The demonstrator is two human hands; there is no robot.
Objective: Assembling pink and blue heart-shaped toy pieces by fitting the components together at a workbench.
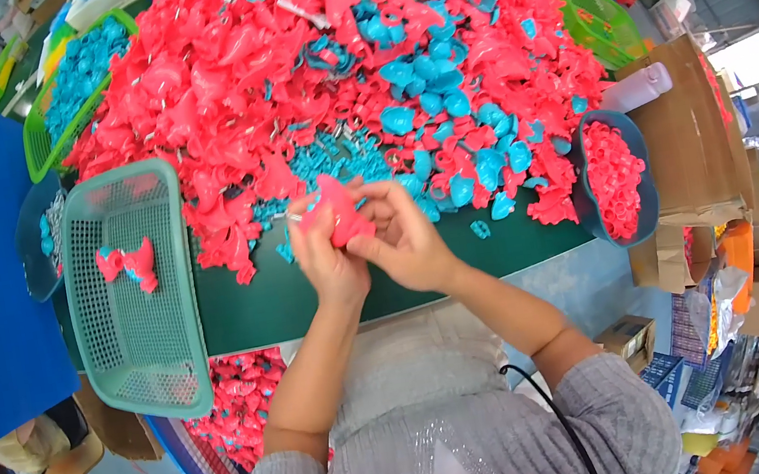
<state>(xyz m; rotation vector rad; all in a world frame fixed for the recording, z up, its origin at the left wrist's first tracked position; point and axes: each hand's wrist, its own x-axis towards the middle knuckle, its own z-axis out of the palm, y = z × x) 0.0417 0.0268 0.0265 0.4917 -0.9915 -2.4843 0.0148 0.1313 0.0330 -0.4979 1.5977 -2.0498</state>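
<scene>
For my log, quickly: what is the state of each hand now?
Left hand: closed on the pink plastic piece.
Right hand: closed on the same piece.

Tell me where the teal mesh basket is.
In the head view, the basket sits on the person's left, beside the left hand, at the table edge, holding one pink piece.

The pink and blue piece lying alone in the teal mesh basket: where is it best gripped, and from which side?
Probably from above. The pink and blue piece lies flat on the floor of the teal mesh basket, whose raised walls block a sideways approach. Its narrow blue middle, between two wider pink lobes, suits a pinch grip. Both the left hand and right hand hold another pink piece.
</scene>
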